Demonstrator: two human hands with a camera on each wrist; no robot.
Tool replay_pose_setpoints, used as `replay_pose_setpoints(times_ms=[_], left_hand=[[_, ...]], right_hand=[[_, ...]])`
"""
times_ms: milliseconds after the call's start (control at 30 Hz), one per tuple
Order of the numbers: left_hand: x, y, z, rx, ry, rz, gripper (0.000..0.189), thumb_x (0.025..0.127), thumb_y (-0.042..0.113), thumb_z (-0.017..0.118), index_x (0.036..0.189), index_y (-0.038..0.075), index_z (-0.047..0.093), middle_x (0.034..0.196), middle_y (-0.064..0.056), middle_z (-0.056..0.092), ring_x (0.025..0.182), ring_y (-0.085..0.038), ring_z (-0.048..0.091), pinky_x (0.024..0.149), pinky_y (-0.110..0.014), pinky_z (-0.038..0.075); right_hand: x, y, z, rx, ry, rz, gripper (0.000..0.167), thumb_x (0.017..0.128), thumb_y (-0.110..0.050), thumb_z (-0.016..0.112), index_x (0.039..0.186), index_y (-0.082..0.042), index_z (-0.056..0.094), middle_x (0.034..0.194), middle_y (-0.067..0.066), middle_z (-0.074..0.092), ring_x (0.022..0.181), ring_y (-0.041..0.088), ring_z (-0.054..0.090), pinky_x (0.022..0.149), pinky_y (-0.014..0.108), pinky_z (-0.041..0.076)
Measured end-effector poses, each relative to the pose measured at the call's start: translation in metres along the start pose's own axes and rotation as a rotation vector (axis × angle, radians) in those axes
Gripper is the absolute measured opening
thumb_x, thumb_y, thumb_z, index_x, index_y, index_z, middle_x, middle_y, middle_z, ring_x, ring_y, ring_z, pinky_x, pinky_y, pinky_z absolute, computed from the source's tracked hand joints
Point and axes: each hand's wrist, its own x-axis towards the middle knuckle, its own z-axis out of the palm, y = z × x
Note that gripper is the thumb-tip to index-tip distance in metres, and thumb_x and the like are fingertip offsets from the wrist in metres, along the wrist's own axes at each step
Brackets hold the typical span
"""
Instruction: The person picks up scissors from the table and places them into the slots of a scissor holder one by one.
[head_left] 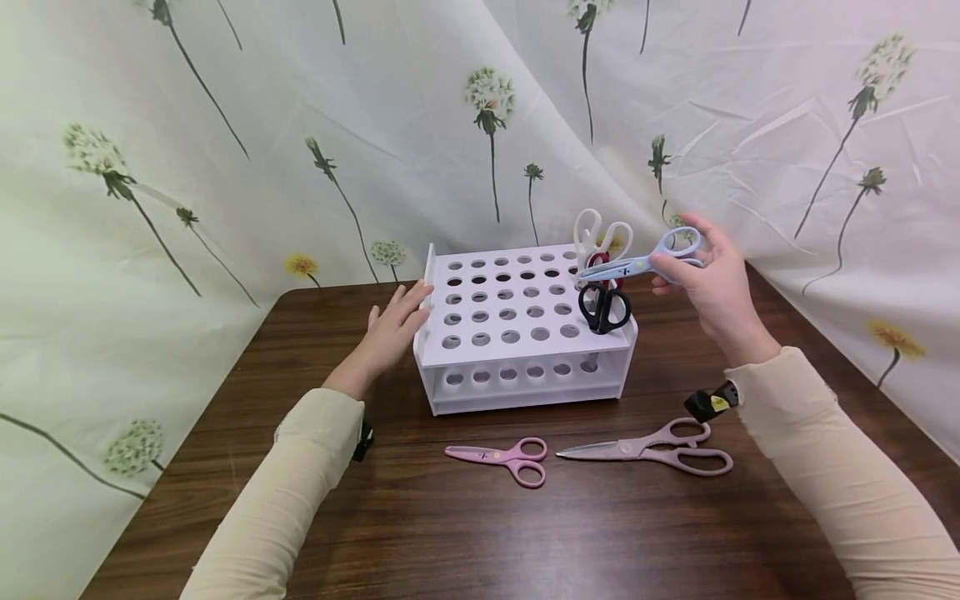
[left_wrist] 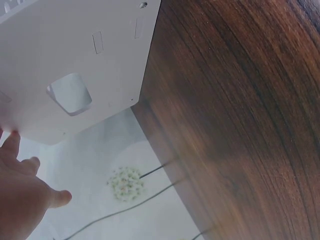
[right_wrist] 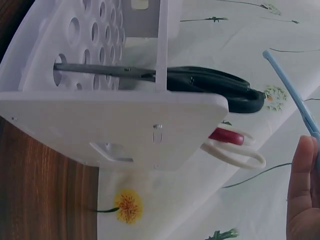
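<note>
The right hand [head_left: 716, 287], at the right of the head view, pinches the light-blue scissors [head_left: 636, 265] by their oval loops between thumb and fingers. Their slim blades point left across the rack's upper-right corner; the right wrist view shows them apart from the rack [head_left: 517, 400]. The left hand [head_left: 392, 329], left of centre, has its fingers extended and slightly spread, fingertips touching the rack's left end wall.

The rack is smooth, white and boxy, with 5 rows of round holes on top and a holed lower shelf. At its right side stand the black scissors [head_left: 602, 321], loops up, metal blades running down through the holes. Behind them are the glossy white scissors [head_left: 588, 248] and partly hidden red scissors [head_left: 600, 258].

Lower centre, the pink scissors [head_left: 502, 456] lie flat beside the larger mauve shears [head_left: 637, 448], on a dark, glossy, wood-grained table [head_left: 375, 533]. Creased, dandelion-printed cloth [head_left: 262, 67] fills the upper frame.
</note>
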Motion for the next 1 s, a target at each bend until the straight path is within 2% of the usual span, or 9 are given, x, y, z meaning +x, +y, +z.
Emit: replay_pose_setpoints(times_ms=[100,333,433,600,1000], left_hand=[[0.0,0.001,0.0,0.003,-0.001,-0.002,0.05,0.1,0.036,0.031,0.146,0.017,0.028,0.152,0.0,0.015,0.138,-0.023,0.0,0.101,-0.058,-0.01],[0.0,0.0,0.0,0.011,-0.005,-0.007,0.05,0.1,0.037,0.03,0.146,0.017,0.028,0.152,0.0,0.015,0.138,-0.023,0.0,0.1,-0.059,-0.009],[0.0,0.0,0.0,0.014,-0.005,-0.006,0.051,0.1,0.037,0.03,0.146,0.017,0.028,0.152,0.0,0.015,0.138,-0.023,0.0,0.1,-0.059,-0.009],[0.0,0.0,0.001,0.011,-0.005,-0.002,0.051,0.1,0.037,0.03,0.146,0.016,0.028,0.152,-0.001,0.015,0.138,-0.023,0.0,0.1,-0.06,-0.008],[0.001,-0.001,0.001,-0.002,-0.003,0.001,0.05,0.1,0.036,0.03,0.146,0.016,0.028,0.152,-0.002,0.015,0.138,-0.025,0.0,0.1,-0.058,-0.011]], right_hand=[[0.0,0.001,0.004,0.014,-0.012,-0.004,0.056,0.079,0.012,0.064,0.129,0.001,0.04,0.083,0.01,0.059,0.05,0.016,0.061,0.05,0.027,0.052],[0.001,0.005,0.008,0.064,-0.019,0.018,0.021,0.081,0.007,0.064,0.1,0.002,0.057,0.079,0.009,0.059,0.056,0.016,0.061,0.055,0.026,0.053],[0.001,0.006,0.01,0.089,-0.026,0.036,0.014,0.081,0.007,0.065,0.093,0.0,0.061,0.079,0.009,0.059,0.059,0.016,0.062,0.058,0.027,0.053],[0.002,0.006,0.014,0.105,-0.064,0.045,0.013,0.082,0.009,0.063,0.091,0.0,0.063,0.079,0.01,0.06,0.06,0.017,0.064,0.059,0.028,0.053],[0.003,0.005,0.026,0.042,-0.149,0.085,0.01,0.083,0.004,0.064,0.093,0.002,0.066,0.086,0.013,0.06,0.064,0.017,0.064,0.065,0.029,0.053]])
